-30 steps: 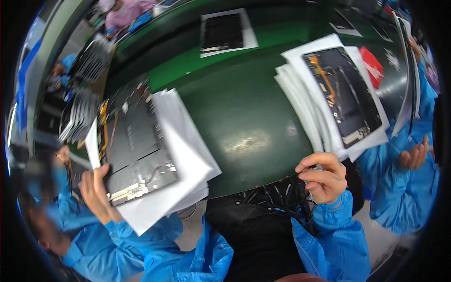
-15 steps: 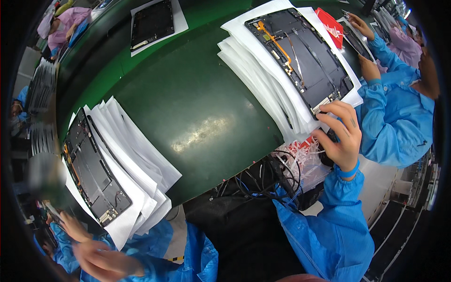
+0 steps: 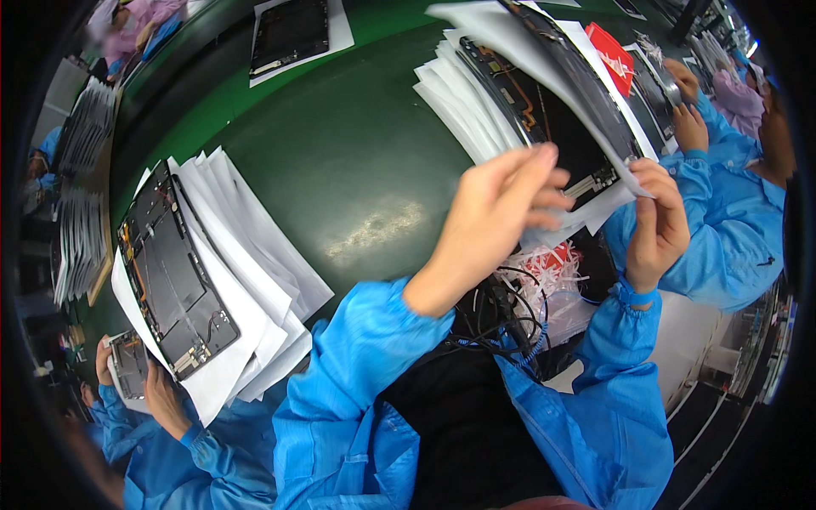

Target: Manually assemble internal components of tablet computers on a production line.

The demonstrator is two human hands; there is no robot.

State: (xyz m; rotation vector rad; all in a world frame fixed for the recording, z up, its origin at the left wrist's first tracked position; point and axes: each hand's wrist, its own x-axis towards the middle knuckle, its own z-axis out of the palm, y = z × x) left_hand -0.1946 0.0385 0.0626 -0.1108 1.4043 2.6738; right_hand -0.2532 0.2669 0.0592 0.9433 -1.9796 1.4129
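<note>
At the right stack, my right hand (image 3: 659, 223) pinches the near corner of a flat black device panel (image 3: 595, 89), together with the white sheet (image 3: 523, 51) under it. Both are lifted and tilted along their left side. Below them, a second black panel (image 3: 557, 132) with an orange ribbon cable shows on the stack. My left hand (image 3: 497, 212) hovers near that lower panel's near edge, slightly blurred, fingers stretched out and holding nothing. Whether its fingertips touch the panel I cannot tell.
Another stack of panels (image 3: 183, 285) and white sheets stands at the left of the green table (image 3: 340, 170). A panel (image 3: 289, 38) lies on paper at the back. Cables (image 3: 501, 310) and paper strips (image 3: 548, 276) sit below the front edge. Co-workers handle panels on both sides.
My left hand has moved from the lower left across to the right stack. My right hand has gripped the top panel and its sheet and raised them, uncovering the panel beneath.
</note>
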